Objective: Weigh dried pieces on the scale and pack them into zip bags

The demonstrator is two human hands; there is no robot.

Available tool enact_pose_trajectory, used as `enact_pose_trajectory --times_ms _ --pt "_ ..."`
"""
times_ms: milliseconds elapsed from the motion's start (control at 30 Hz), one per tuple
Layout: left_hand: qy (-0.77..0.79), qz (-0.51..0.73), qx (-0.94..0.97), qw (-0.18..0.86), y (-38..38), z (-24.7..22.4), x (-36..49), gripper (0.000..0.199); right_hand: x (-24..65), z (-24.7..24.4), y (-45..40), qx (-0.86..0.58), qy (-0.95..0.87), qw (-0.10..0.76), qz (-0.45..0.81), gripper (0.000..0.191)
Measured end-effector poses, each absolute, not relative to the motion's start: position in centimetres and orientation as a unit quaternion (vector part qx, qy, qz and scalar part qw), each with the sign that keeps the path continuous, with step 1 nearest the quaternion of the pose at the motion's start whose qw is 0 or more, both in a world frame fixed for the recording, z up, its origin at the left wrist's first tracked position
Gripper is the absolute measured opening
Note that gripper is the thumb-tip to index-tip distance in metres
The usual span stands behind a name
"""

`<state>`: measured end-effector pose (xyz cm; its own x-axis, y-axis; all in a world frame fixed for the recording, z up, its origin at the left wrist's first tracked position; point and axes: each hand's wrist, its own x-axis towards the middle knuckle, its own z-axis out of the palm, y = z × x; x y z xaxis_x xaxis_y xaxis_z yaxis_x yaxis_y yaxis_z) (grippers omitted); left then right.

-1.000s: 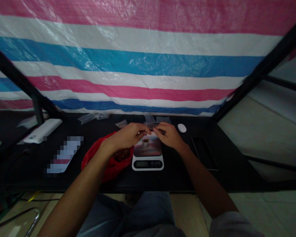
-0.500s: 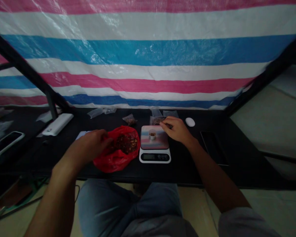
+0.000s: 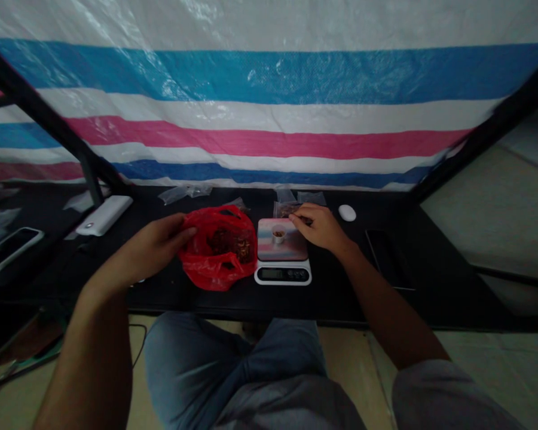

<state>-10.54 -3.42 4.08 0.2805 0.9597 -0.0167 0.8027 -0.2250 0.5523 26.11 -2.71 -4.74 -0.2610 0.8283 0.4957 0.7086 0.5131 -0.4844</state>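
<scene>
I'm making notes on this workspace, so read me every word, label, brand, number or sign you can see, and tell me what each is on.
No text is legible.
Digital scale, display: any digits are too faint to read.
Digital scale, button panel: markings too small to read.
White oblong device, near end: a small dark mark, too blurred to identify.

The red bag (image 3: 211, 276) near centre is thin, crinkled plastic. The scale's plate (image 3: 291, 248) looks mirror-smooth; the upper striped sheet (image 3: 269, 74), glossy plastic.
</scene>
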Motion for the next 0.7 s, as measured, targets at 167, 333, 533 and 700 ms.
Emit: enact_pose_trajectory --times_ms 167,333,533,700 --pt "0.561 0.131 0.775 0.262 -3.0 4.2 -10.8 0.041 26.3 -4.5 -2.7 -0.485 -0.789 0.368 0.085 0.031" --pt "0.59 0.125 0.793 0.084 -3.6 2.9 -10.7 0.049 26.2 -4.6 -2.7 -0.483 -0.797 0.355 0.079 0.031" --pt "0.423 0.08 0.896 0.106 -3.3 2.6 -7.4 0.033 26.0 -4.7 -2.7 -0.478 -0.804 0.346 0.079 0.032" --pt "0.424 -0.067 0.886 0.177 -0.1 -0.2 -5.1 0.055 25.9 -4.8 -2.7 -0.471 -0.811 0.339 0.074 0.031"
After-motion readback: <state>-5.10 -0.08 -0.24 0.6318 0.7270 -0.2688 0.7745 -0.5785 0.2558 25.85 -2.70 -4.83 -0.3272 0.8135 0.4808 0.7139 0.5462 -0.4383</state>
